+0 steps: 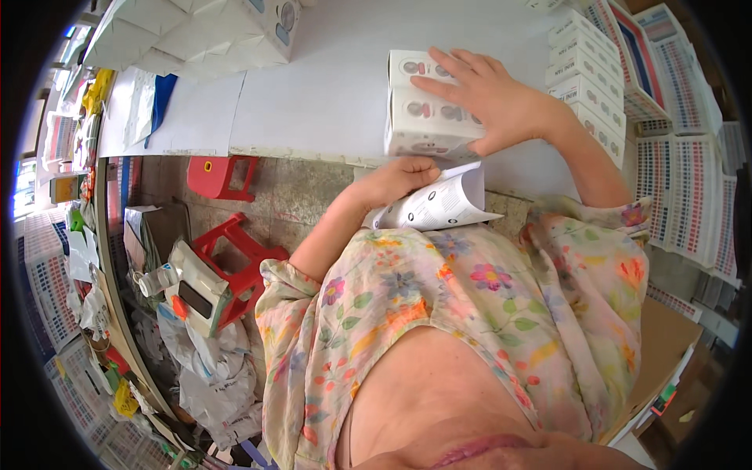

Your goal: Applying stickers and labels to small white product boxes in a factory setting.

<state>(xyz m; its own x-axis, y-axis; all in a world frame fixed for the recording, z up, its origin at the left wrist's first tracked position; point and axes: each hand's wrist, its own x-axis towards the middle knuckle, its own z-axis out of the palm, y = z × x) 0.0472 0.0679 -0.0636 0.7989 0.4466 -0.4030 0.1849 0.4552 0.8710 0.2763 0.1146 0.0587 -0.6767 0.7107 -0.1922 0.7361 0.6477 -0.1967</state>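
My left hand [398,178] is closed on the edge of a printed white paper sheet [439,200]. The sheet curls and sags just below the table's front edge, close to my body. Whether it is one sheet or a few together, I cannot tell. My right hand [495,100] lies with fingers spread over the right side of some small white cartons [419,117] with pictures of round items on them. Its fingers reach across the top, and its thumb is at their near right corner. The cartons sit side by side at the front edge of the white table [329,94].
White boxes stand at the far left [211,39]. A row of similar white cartons [583,70] lies right, beside stacked printed sheets [677,196]. Below the table, red plastic stools [235,243], a phone on a pale box [195,298] and plastic bags [223,392] fill the left.
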